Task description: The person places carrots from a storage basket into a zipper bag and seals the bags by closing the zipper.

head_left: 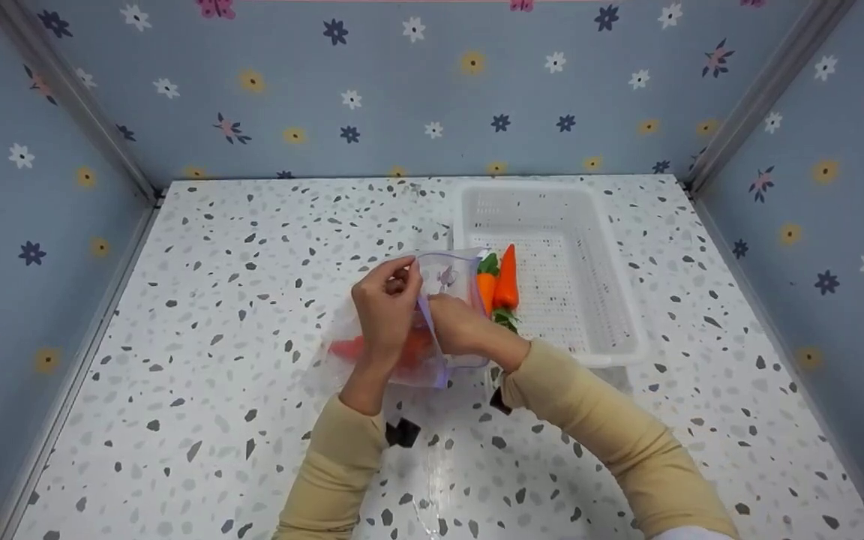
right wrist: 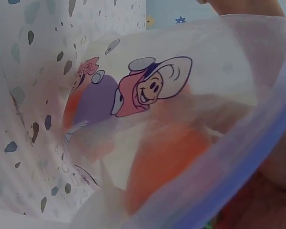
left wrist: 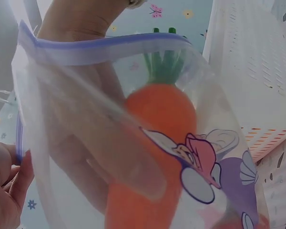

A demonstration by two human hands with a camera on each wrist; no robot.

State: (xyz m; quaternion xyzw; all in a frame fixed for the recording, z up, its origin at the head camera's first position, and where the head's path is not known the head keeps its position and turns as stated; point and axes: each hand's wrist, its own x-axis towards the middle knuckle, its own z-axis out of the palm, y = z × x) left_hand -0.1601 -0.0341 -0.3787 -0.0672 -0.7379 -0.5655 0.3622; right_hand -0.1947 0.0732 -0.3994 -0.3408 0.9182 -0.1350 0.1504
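A clear zip bag (head_left: pixel 443 367) with a purple rim and cartoon prints lies open in front of the basket. My left hand (head_left: pixel 388 300) pinches its rim between thumb and fingers; in the left wrist view those fingers (left wrist: pixel 9 183) show at the left edge. My right hand (head_left: pixel 462 322) reaches through the mouth into the bag. Seen through the plastic, it holds an orange carrot (left wrist: pixel 159 112) whose green stalks point up to the rim. More orange-red shapes (head_left: pixel 402 352) lie deeper in the bag, blurred by the film.
A white plastic basket (head_left: pixel 623 300) stands right of the bag. An orange carrot (head_left: pixel 507 281) and another carrot (head_left: pixel 486 289) lie at its left side. Black squares (head_left: pixel 403 433) mark the speckled tabletop (head_left: pixel 199 300). Patterned walls (head_left: pixel 432 97) enclose the back and sides.
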